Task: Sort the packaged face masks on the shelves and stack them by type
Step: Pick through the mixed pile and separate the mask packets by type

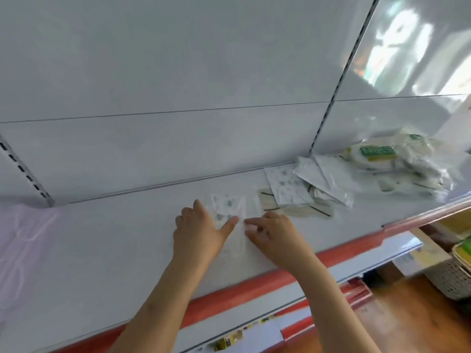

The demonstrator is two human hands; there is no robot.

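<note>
A clear-wrapped patterned face mask pack lies flat on the white shelf. My left hand rests on its left side with fingers stretched out and the thumb across the pack. My right hand touches the pack's right edge with its fingertips; whether it pinches the wrap is unclear. To the right lies a loose heap of mask packs, some patterned, some plain white. Farther right sits a pile of packs with green labels.
The shelf has a red front edge and a white back panel. A pink plastic bag lies at the shelf's left end. A white woven basket stands on the wooden floor at lower right. Lower shelves with goods show below.
</note>
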